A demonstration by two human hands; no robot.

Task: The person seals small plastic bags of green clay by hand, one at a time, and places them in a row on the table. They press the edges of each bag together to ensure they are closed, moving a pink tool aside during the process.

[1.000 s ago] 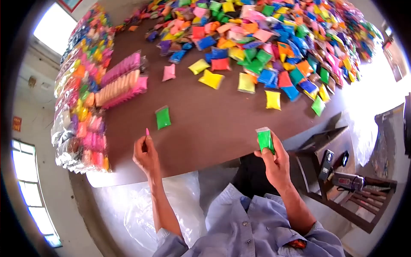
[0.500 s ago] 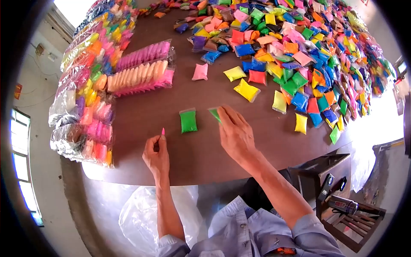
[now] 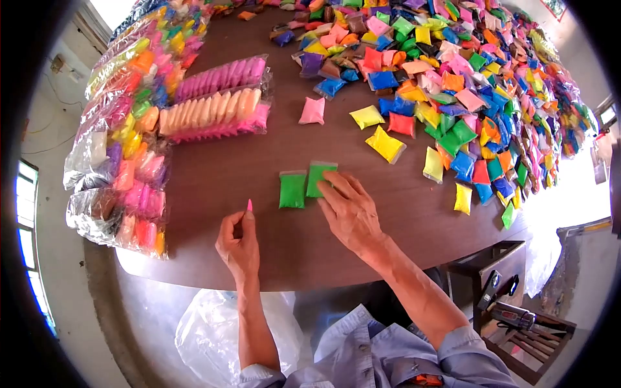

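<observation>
Green packet lies partly under the loosely curved fingers of the right hand, beside a second green packet, near the front edge of the desk; any pinch is unclear. Light fingertip pressure should square it. The left hand pinches a pink piece.

Two green packets flat side by side, small pink piece upright

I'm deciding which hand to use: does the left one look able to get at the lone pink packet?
Probably yes: bare tabletop separates left hand from pink packet, though it's pinching something pink.
</observation>
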